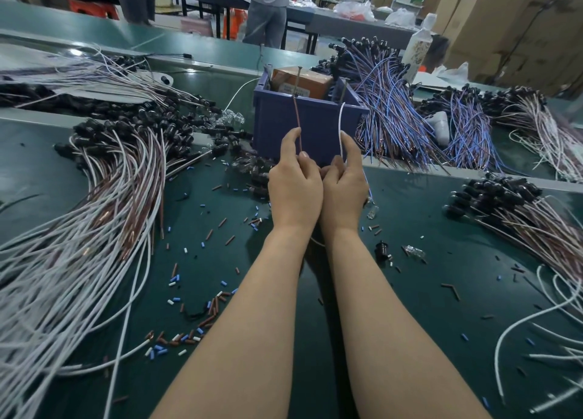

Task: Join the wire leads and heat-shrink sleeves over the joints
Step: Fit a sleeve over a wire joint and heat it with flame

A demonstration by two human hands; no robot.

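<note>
Head view. My left hand (295, 182) pinches one thin brown wire lead (297, 119); my right hand (344, 183) pinches one thin white wire lead (340, 125). The hands are pressed together before the one blue plastic bin (277, 125), and both leads rise toward its rim. The joint is hidden between my palms (sleeve fitted or not, I cannot tell). Judgement: this piece is unfinished and shrinking is still to do. Short coloured tube pieces (176, 344) litter the green tabletop (426, 223), too many to count.
</note>
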